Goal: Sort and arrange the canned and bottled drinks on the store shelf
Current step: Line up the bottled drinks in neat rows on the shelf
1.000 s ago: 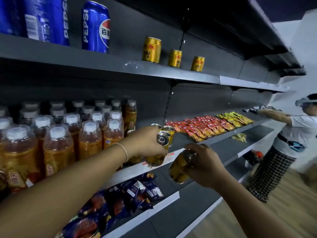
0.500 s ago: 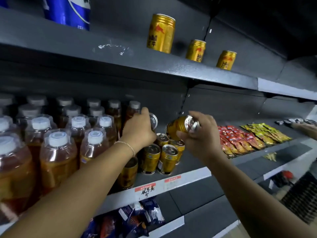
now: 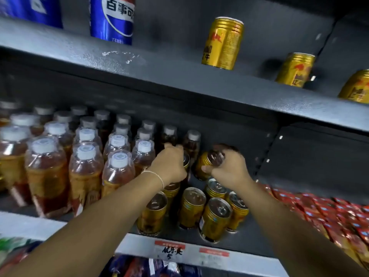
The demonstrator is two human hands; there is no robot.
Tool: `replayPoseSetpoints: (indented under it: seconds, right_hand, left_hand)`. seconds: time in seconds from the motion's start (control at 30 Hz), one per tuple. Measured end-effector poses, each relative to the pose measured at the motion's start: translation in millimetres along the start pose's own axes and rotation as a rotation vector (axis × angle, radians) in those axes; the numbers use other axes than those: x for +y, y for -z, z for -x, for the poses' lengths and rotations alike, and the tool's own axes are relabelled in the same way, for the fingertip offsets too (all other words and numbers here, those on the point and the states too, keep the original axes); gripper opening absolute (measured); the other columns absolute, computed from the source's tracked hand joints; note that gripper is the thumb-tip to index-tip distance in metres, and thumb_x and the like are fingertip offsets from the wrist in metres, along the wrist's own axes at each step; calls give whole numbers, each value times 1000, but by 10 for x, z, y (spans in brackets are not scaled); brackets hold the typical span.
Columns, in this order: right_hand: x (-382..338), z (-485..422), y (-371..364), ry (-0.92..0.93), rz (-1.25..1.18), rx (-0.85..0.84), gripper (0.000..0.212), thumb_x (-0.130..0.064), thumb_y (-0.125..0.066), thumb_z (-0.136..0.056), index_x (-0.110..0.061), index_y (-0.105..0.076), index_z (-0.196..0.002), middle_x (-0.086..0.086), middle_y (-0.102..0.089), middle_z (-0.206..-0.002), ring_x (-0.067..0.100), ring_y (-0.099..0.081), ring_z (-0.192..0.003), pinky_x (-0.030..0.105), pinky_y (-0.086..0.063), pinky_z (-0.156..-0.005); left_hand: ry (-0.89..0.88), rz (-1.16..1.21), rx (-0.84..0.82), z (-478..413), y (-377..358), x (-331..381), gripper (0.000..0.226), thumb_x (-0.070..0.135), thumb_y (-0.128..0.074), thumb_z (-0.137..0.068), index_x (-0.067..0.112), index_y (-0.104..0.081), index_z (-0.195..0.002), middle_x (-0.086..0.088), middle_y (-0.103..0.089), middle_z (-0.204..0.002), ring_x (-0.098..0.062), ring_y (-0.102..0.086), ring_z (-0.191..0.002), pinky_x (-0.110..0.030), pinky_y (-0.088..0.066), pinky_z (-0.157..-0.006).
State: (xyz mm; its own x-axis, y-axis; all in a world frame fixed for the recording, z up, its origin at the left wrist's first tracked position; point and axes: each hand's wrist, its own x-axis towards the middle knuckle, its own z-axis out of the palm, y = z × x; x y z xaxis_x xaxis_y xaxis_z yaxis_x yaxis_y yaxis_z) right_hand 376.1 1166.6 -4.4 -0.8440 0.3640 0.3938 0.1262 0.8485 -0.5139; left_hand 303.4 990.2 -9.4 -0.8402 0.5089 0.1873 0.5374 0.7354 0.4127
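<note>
**Two gold cans in hand at the back of the middle shelf**

Both hands work at the rear of the middle shelf (image 3: 239,245), behind the cluster of standing cans (image 3: 191,204) and just beside the tea bottles (image 3: 117,172). The right hand (image 3: 231,170) has its grip closed around a tilted can (image 3: 205,162), with the fingers wrapped about its upper end and a thumb on the side wall. The left hand (image 3: 169,166) curls its grip over a second gold can (image 3: 186,159). Only a sliver of that can's rim and wall shows, and I cannot tell whether it stands on the shelf or is lifted.

These cans look full and sealed, so expect some heft for their size. The walls should be stiff and the printed metal smooth enough to slip in a loose hold. A can set down crooked may topple its neighbours. The surest hold is around the middle of the wall, or over the ribbed shoulder from above when slotting one in among others. The tilted can probably needs righting before it goes down in line.
</note>
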Motion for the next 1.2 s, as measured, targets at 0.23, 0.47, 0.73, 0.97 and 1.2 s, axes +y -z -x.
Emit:
replayPoseSetpoints:
  seconds: [0.23, 0.47, 0.73, 0.97, 1.2]
  right_hand:
    - [92, -105, -267, 83, 1, -280, 80, -27, -90, -61, -18, -58, -134, -2, -62, -129, 16, -57, -120, 19, -42, -94]
    - [105, -206, -349, 75, 31, -491, 85, -21, -88, -65, -20, -51, -141, 0, -61, -129, 16, -60, -115, 30, -53, -96]
    - [-26, -454, -103, 85, 64, -607, 32, -30, -72, -82, -25, -65, -112, 1, -66, -108, 19, -63, -98, 34, -54, -81]
    - [-137, -816, -253, 201, 47, -234, 78, -32, -73, -80, -28, -35, -148, 13, -39, -149, 37, -52, -125, 36, -46, -96]
    - [-104, -911, -433, 301, 147, -297, 82, -33, -69, -83, -32, -25, -153, 10, -22, -156, 39, -48, -128, 37, -45, -100]
  left_hand:
    - [118, -66, -144, -80, -11, 80, 31, 19, -67, -73, 15, -53, -100, -6, -56, -108, -18, -57, -81, -25, -46, -56]
    - [204, -196, -308, -186, -32, 183, 39, 25, -78, -72, 9, -65, -105, -5, -63, -93, -21, -62, -79, -29, -54, -59]
    - [177, -283, -392, -299, 135, 357, 10, 14, -54, -85, 11, -58, -77, -7, -57, -77, -18, -54, -59, -13, -37, -32]
    - [23, -415, 190, -580, 435, 365, 36, 26, -59, -90, 16, -59, -124, -10, -62, -119, -30, -61, -105, -29, -38, -63]
    - [117, -242, 8, -756, 290, 112, 62, 24, -61, -86, 14, -39, -143, -19, -45, -136, -37, -54, -116, -33, -44, -78]
